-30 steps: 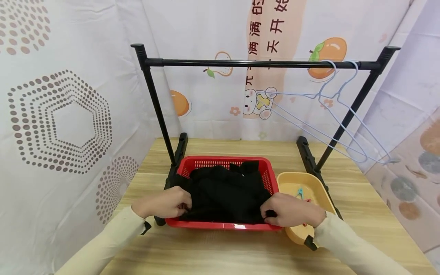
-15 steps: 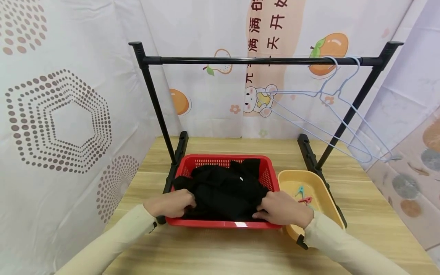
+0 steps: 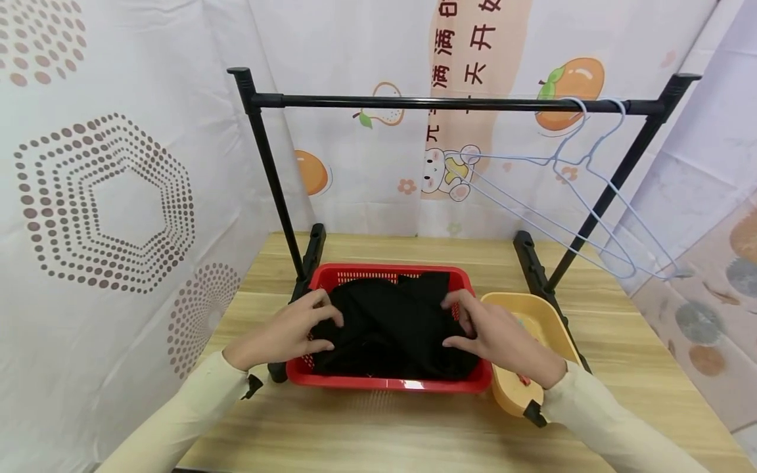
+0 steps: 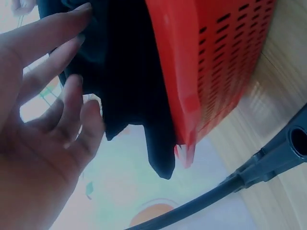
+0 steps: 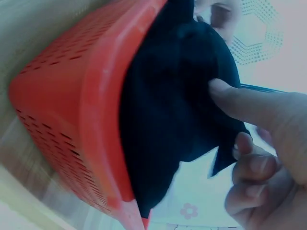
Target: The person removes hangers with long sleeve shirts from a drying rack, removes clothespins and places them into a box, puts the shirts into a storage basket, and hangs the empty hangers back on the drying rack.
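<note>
A rumpled black cloth (image 3: 390, 322) lies in a red plastic basket (image 3: 387, 383) with slotted walls; what kind of garment it is, the folds do not show. Over the basket's left side, my left hand (image 3: 296, 328) has its fingers and thumb spread apart. On the opposite side my right hand (image 3: 497, 332) is held above the cloth, fingers loosely bent and thumb apart from them. In the right wrist view the thumb (image 5: 235, 100) overlaps the cloth, and contact is hard to judge. Neither hand grips anything. Cloth hangs over the basket's rim (image 4: 177, 86) in the left wrist view.
Behind the basket stands a black rack (image 3: 414, 102), its feet on the wooden table (image 3: 378, 433). Blue hangers (image 3: 556, 161) hang at the rail's right end. A yellow tub (image 3: 514, 301) right of the basket holds small clips, partly hidden by my right arm.
Both hands have let go of the cloth's near corners, opened and risen, moving slightly apart. The cloth's surface has shifted and now lies smoother.
</note>
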### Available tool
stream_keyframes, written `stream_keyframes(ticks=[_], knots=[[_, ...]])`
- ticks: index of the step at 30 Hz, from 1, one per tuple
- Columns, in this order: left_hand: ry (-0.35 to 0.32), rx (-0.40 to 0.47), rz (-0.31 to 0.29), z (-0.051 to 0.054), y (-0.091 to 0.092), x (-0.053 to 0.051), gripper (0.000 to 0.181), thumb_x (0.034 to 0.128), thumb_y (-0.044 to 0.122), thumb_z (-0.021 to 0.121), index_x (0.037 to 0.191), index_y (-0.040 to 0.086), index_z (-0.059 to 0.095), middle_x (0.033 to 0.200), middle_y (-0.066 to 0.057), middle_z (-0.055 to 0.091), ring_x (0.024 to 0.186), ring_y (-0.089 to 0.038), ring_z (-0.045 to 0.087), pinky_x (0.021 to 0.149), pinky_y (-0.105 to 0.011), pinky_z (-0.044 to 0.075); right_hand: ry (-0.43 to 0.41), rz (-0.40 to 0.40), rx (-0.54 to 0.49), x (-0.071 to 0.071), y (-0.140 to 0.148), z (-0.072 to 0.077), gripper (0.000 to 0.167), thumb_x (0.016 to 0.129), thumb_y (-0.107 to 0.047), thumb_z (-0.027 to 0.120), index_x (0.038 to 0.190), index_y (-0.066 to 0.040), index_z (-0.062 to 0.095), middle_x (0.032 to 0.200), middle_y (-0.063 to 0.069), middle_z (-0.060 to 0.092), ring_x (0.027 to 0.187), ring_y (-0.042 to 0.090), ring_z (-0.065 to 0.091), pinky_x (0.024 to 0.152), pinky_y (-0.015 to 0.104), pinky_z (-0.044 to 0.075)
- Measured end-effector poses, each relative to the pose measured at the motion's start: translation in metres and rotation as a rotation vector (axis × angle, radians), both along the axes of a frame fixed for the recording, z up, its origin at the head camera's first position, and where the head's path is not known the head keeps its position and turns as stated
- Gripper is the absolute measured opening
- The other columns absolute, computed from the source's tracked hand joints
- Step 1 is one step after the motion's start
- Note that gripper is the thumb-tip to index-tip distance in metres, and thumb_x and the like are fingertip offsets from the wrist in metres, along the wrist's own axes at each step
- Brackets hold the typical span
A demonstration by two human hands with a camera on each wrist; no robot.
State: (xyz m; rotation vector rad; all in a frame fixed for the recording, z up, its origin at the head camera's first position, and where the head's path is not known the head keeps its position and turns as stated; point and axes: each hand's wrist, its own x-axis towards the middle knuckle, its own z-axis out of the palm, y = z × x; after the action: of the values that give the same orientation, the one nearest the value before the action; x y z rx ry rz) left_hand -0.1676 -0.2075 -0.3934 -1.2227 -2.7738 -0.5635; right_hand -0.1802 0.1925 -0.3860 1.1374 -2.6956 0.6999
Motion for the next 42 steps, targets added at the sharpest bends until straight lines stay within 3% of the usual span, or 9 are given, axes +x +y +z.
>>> stream_keyframes(ticks=[4, 8, 15, 21, 27, 31, 36, 38, 42], knots=[[0.063, -0.067, -0.018, -0.005, 0.0, 0.0, 0.057, 0.0861, 0.024, 0.087, 0.137, 0.015, 0.063, 0.126, -0.003, 0.056, 0.112, -0.017, 0.053, 0.091, -0.035, 0.052, 0.04, 0.014, 0.107, 0.001, -0.003, -0.008, 0.067, 0.086, -0.04, 0.084, 0.144, -0.018, 0.057, 0.081, -0.009, 0.053, 0.06, 0.002, 0.043, 0.057, 0.023, 0.044], [0.017, -0.173, -0.072, -0.014, 0.002, 0.003, 0.055, 0.0904, 0.022, 0.082, 0.141, 0.013, 0.062, 0.132, -0.004, 0.06, 0.12, -0.022, 0.055, 0.097, -0.04, 0.052, 0.087, 0.052, 0.262, 0.004, -0.005, -0.028, 0.051, 0.091, -0.037, 0.08, 0.134, -0.011, 0.069, 0.088, 0.0, 0.057, 0.058, 0.003, 0.044, 0.055, 0.022, 0.045], [-0.008, -0.265, -0.095, -0.025, 0.005, 0.004, 0.046, 0.0939, 0.005, 0.073, 0.139, 0.013, 0.066, 0.133, -0.004, 0.066, 0.114, -0.021, 0.062, 0.09, -0.039, 0.054, 0.276, 0.062, 0.387, 0.002, -0.013, -0.049, 0.026, 0.09, -0.026, 0.08, 0.114, -0.017, 0.081, 0.073, -0.001, 0.054, 0.052, 0.009, 0.041, 0.045, 0.023, 0.037], [-0.015, -0.357, -0.148, -0.032, 0.009, 0.002, 0.048, 0.0924, -0.005, 0.067, 0.138, 0.009, 0.066, 0.132, -0.006, 0.068, 0.109, -0.019, 0.065, 0.081, -0.029, 0.056, 0.26, 0.076, 0.416, 0.003, -0.018, -0.044, 0.022, 0.089, -0.024, 0.08, 0.11, -0.017, 0.082, 0.072, 0.001, 0.058, 0.055, 0.013, 0.051, 0.046, 0.028, 0.044], [0.037, -0.453, -0.17, -0.033, 0.009, 0.001, 0.051, 0.0922, -0.003, 0.068, 0.142, 0.011, 0.064, 0.136, -0.008, 0.066, 0.113, -0.021, 0.063, 0.079, -0.031, 0.055, 0.164, 0.108, 0.452, 0.002, -0.025, -0.047, 0.017, 0.092, -0.021, 0.076, 0.105, -0.011, 0.08, 0.076, 0.003, 0.063, 0.06, 0.013, 0.055, 0.057, 0.029, 0.052], [-0.027, -0.377, -0.156, -0.033, 0.008, -0.001, 0.049, 0.0936, -0.002, 0.067, 0.141, 0.009, 0.064, 0.138, -0.009, 0.065, 0.114, -0.021, 0.061, 0.085, -0.035, 0.054, 0.044, 0.121, 0.423, -0.001, -0.025, -0.05, 0.012, 0.093, -0.015, 0.075, 0.102, -0.008, 0.078, 0.078, 0.003, 0.065, 0.063, 0.011, 0.055, 0.062, 0.028, 0.053], [-0.087, -0.201, -0.082, -0.027, 0.007, -0.004, 0.035, 0.098, 0.009, 0.069, 0.133, 0.01, 0.069, 0.129, -0.002, 0.067, 0.114, -0.018, 0.061, 0.094, -0.036, 0.053, -0.069, 0.164, 0.322, -0.005, -0.017, -0.046, 0.02, 0.094, -0.009, 0.073, 0.113, -0.006, 0.077, 0.089, 0.004, 0.07, 0.075, 0.009, 0.062, 0.071, 0.03, 0.057], [-0.056, -0.122, -0.057, -0.023, 0.008, -0.005, 0.029, 0.0981, 0.012, 0.071, 0.127, 0.012, 0.073, 0.121, 0.002, 0.069, 0.11, -0.015, 0.062, 0.092, -0.033, 0.053, -0.121, 0.178, 0.278, -0.005, -0.012, -0.039, 0.025, 0.096, -0.007, 0.071, 0.12, -0.004, 0.075, 0.097, 0.005, 0.071, 0.081, 0.009, 0.064, 0.076, 0.03, 0.058], [0.068, 0.045, -0.001, -0.015, 0.007, -0.006, 0.015, 0.0963, 0.014, 0.074, 0.111, 0.016, 0.079, 0.107, 0.007, 0.07, 0.099, -0.01, 0.062, 0.083, -0.03, 0.054, -0.182, 0.179, 0.191, -0.003, 0.0, -0.023, 0.033, 0.097, -0.001, 0.066, 0.13, -0.004, 0.07, 0.101, 0.001, 0.072, 0.072, 0.003, 0.056, 0.071, 0.025, 0.054]])
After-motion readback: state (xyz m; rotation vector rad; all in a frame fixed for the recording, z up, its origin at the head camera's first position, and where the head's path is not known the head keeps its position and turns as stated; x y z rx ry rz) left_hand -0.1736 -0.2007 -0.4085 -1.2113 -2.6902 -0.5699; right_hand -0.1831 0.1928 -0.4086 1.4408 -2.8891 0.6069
